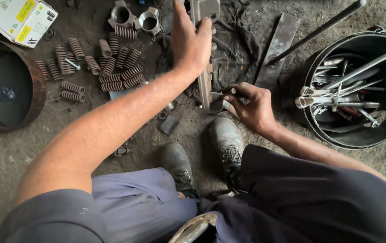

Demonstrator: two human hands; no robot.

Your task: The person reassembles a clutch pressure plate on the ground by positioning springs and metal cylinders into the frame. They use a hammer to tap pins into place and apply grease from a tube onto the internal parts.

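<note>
Grimy floor (4, 157), hands (192, 42) hiding metal bar (204, 83), small part unclear

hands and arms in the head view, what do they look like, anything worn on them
Both hands, left and right, are bare: no gloves, rings or watch visible. The forearms are bare too. A short grey-blue sleeve covers the left upper arm; the right sleeve looks darker.

2 hands (193, 42), 2 shoes (226, 141), 1 bucket (337, 135).

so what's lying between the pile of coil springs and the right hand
In the head view, the long metal bar under the left hand runs between the springs and the right hand.
</note>
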